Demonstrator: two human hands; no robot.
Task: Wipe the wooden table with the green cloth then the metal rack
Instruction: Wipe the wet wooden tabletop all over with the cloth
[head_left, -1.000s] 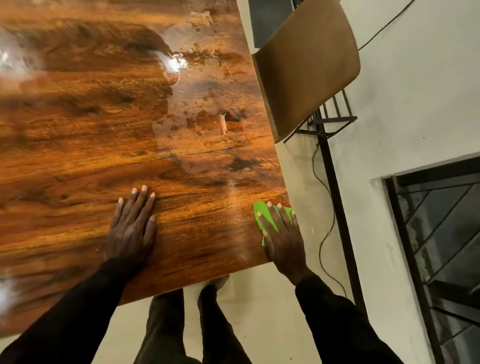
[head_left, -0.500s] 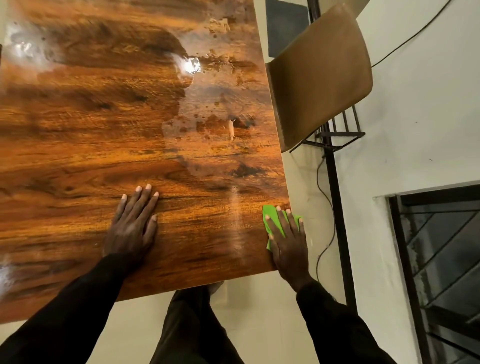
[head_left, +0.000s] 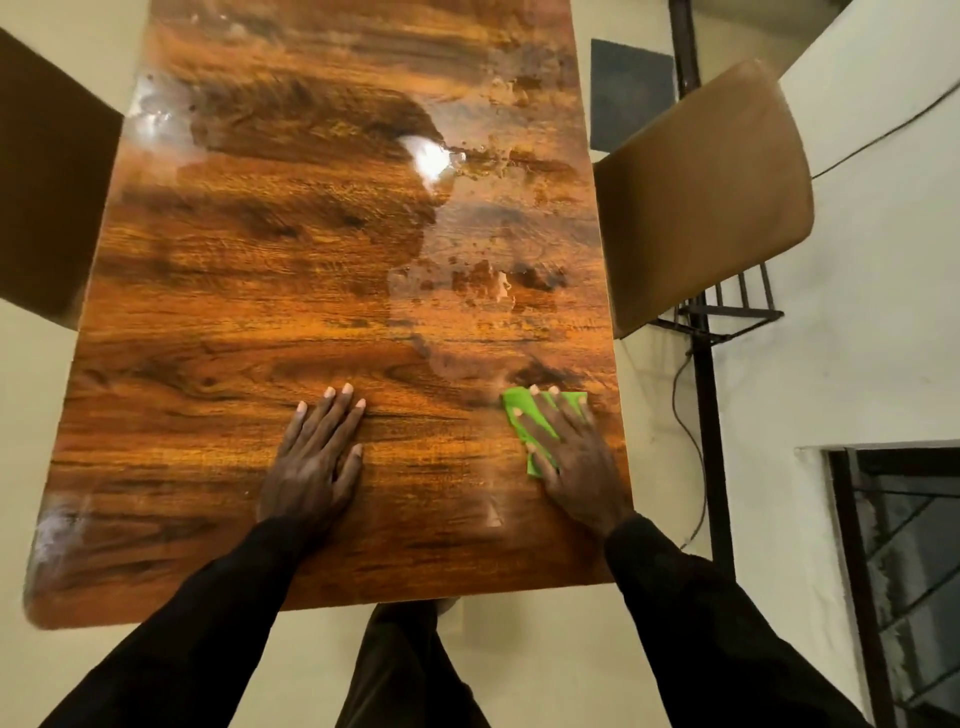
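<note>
Glossy wooden table; flat green cloth

The light is warm and rather dim and comes from above: it makes one white glare spot on the glossy wooden table, with a pale sheen around. The wide lens bends the table edges, and the far end looks a little soft.

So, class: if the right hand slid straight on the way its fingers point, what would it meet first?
The right hand, flat on the green cloth, points up the wooden table. It would likely first cross the wet blotchy patch; nothing stands in that line.
</note>
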